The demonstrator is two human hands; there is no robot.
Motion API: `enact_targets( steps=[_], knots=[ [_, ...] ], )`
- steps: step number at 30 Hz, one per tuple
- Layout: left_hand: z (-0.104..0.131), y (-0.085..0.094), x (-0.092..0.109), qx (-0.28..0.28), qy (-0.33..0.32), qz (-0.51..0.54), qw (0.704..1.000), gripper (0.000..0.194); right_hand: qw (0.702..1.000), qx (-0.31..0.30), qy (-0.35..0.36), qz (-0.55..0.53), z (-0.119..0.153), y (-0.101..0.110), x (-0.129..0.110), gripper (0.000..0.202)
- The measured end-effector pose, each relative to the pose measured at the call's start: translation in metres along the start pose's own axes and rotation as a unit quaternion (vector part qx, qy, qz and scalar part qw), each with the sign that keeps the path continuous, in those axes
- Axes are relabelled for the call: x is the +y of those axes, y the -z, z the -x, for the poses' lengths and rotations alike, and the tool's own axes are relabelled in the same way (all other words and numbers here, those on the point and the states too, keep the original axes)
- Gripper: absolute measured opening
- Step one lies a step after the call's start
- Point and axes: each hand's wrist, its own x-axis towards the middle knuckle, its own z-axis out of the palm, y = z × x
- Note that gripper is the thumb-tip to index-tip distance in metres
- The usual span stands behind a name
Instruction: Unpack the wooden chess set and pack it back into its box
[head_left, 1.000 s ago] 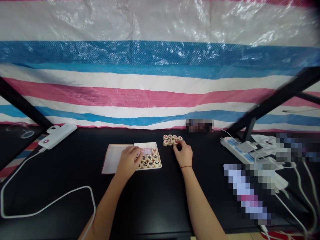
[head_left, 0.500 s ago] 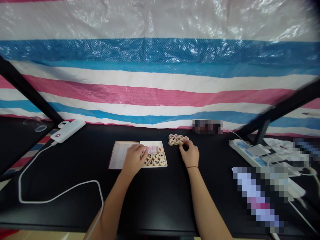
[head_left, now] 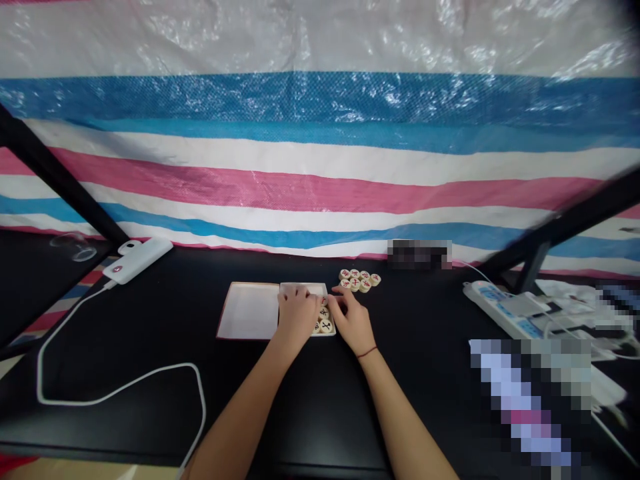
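My left hand point(head_left: 299, 315) lies over the white box point(head_left: 331, 328), its fingers stretched forward and slightly apart, their tips hidden inside. Beneath it and to its right, round Chinese chess pieces point(head_left: 326, 326) with dark characters show, plus part of a red-marked one. At the box's right rim is my right hand point(head_left: 354, 321), its thumb and fingers bent close together; whatever may be between the fingertips is hidden. Beyond it on the table, several red-marked chess pieces point(head_left: 355, 284) stand in two rows. The box's lid point(head_left: 249, 311) is folded open to the left.
A white power bank-like device point(head_left: 139, 260) lies at the back left, its white cable point(head_left: 120, 393) looping across the black table point(head_left: 320, 427). On the right is a power strip point(head_left: 493, 303) with plugs and cables. A striped plastic sheet point(head_left: 310, 193) hangs behind.
My right hand has moved left from the rows of red-marked pieces to the box's right rim. My left hand has shifted right, from the lid's edge to over the box.
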Motion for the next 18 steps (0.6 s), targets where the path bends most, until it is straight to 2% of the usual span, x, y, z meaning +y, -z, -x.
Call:
enact_targets(
  steps=[4,8,11,15,18],
  knots=[
    [0.0,0.0,0.006,-0.013,0.002,-0.023,1.0,0.026,1.0,0.0,-0.003,0.006,0.0,0.0,0.002,0.032],
    [-0.001,0.002,0.009,-0.015,0.019,0.022,0.999,0.018,1.0,0.004,0.004,0.012,-0.001,0.001,0.002,0.029],
    [-0.002,0.004,0.01,0.006,0.032,0.054,0.998,0.012,0.998,0.035,0.044,0.014,-0.002,0.004,0.001,0.026],
    [-0.001,0.011,0.011,0.044,0.058,0.163,0.984,0.013,0.991,0.035,0.127,0.007,0.0,0.008,-0.005,0.026],
    [0.002,0.014,0.011,0.04,0.059,0.279,0.958,0.013,0.989,0.041,0.142,0.001,0.001,0.009,-0.01,0.025]
  ],
)
